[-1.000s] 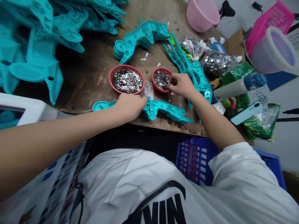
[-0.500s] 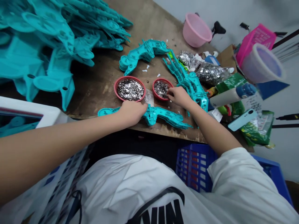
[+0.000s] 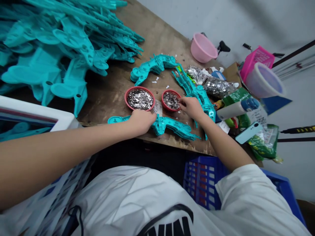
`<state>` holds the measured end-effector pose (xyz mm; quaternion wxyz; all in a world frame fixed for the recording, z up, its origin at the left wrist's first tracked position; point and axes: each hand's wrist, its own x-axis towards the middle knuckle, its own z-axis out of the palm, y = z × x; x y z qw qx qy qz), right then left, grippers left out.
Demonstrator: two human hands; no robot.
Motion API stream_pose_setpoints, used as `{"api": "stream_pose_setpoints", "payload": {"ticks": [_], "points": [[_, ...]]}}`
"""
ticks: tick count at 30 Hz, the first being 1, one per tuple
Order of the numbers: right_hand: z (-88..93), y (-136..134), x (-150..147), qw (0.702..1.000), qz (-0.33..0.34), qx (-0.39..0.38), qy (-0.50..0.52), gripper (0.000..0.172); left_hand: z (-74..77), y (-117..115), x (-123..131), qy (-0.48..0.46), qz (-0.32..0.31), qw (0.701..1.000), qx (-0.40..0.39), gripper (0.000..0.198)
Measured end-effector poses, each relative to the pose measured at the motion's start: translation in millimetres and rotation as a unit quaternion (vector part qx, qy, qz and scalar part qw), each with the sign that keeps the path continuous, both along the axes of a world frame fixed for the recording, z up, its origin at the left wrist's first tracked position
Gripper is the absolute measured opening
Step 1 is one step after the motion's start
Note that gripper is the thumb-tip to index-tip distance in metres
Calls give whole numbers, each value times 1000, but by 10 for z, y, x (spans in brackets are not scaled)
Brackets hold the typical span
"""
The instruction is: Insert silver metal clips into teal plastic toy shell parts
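My left hand (image 3: 142,120) grips a teal moulded plastic piece (image 3: 172,128) lying along the front of the wooden table. My right hand (image 3: 192,108) is pinched at the edge of a small red mesh basket (image 3: 171,100) of silver sequins. Anything between its fingertips is too small to see. A larger red mesh basket (image 3: 139,99), also full of sequins, sits just above my left hand. Small white bits and dark specks lie scattered on the wood around both baskets.
A heap of teal plastic pieces (image 3: 56,55) covers the table's left side. Further teal pieces (image 3: 155,65) lie behind the baskets. Bags of sequins (image 3: 218,88), a pink bowl (image 3: 203,48) and a phone (image 3: 248,132) lie right. A blue crate (image 3: 204,183) stands below the table edge.
The view has tilted and drawn back, so the table sits smaller and more slanted. Both hands stay in about the same places, on the teal piece and at the small basket.
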<state>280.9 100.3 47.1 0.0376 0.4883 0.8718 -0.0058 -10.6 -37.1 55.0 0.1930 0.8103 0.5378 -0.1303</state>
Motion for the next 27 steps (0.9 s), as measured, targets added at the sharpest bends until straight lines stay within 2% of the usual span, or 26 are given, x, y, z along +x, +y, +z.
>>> {"api": "stream_pose_setpoints", "payload": {"ticks": [5,10,14,21,27], "points": [[-67,-7,105,991,-27,-17,128,28,-27,19,-18,8,-7,1000,6,62],[-265,64,139,970,-42,-48,235,22,-40,41,-25,34,-9,999,4,59],[-367,79,127,978,-32,-60,200,23,-6,51,-13,70,-16,997,2,59],[-323,-1,83,989,-21,-55,133,22,9,81,3,104,-33,994,13,55],[-312,-37,43,993,-24,-48,109,40,-12,91,-16,116,-27,993,18,57]]}}
